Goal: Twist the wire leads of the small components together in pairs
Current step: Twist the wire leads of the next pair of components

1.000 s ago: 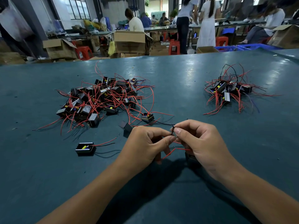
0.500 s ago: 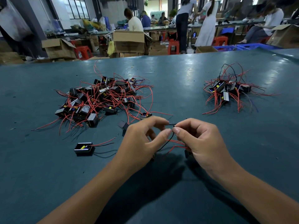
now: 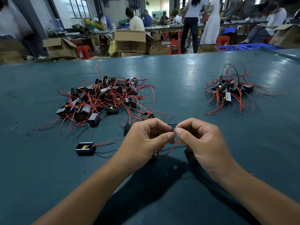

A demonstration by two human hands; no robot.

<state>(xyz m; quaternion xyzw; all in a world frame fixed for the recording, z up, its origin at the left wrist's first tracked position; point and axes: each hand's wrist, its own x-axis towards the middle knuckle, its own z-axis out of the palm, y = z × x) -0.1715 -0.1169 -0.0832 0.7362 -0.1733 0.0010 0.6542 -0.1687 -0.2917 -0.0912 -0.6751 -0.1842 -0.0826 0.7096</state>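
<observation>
Left hand (image 3: 144, 140) and right hand (image 3: 201, 140) grips pinching black leads (image 3: 173, 127), open cardboard box (image 3: 129, 40) behind, contents hidden

Beyond the far edge of the teal table (image 3: 178, 70), open cardboard boxes (image 3: 129, 40) are sitting on the floor among red plastic stools (image 3: 175, 47). Blue crates (image 3: 246, 47) are lying to the right. 2 people (image 3: 202, 21) are standing with their backs turned at a long workbench (image 3: 162, 27), while others are sitting along it. Windows (image 3: 76, 7) are letting in daylight at the back left.
</observation>
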